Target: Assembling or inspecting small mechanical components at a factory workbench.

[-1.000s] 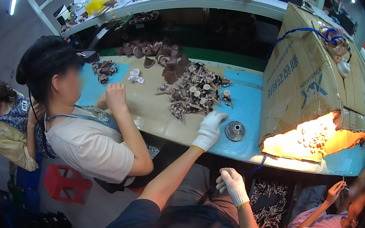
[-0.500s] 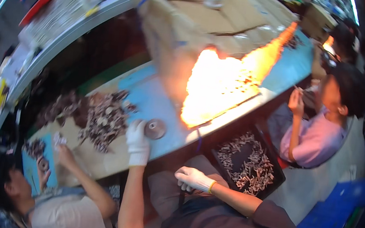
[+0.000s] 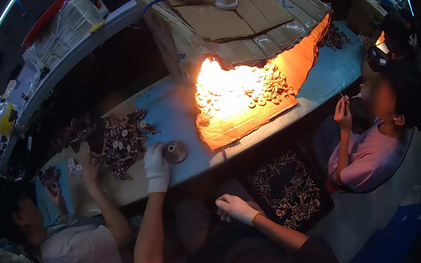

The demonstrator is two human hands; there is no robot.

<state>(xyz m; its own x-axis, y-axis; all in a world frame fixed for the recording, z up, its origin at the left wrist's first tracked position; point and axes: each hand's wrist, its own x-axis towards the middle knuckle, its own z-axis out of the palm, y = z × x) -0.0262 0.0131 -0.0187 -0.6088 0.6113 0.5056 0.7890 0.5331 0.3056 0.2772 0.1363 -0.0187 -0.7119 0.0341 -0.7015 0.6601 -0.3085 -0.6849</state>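
Note:
My left hand point(image 3: 157, 169), in a white glove, reaches over the table with its fingers closed at the left edge of a round grey disc point(image 3: 175, 152). The disc has a raised hub with a hole in the middle. My fingertips are partly hidden there. Just left of this hand spreads a heap of small brownish metal-looking parts point(image 3: 122, 144), some round with centre holes. My right hand point(image 3: 236, 208), also gloved and with a yellow cuff edge, hovers above my lap. Its fingers are curled in, and whatever they hold is hidden.
A cardboard box point(image 3: 234, 21), brightly lit inside, holds many small round parts point(image 3: 265, 88). A black tray of parts point(image 3: 289, 194) sits right of my lap. Co-workers sit at left point(image 3: 84, 242) and right point(image 3: 371, 151). A white lamp fitting point(image 3: 226, 0) tops the box.
The view has shifted slightly and become darker and sharper. The left co-worker's hand has moved toward the heap. My left hand stays beside the disc; my right stays over my lap.

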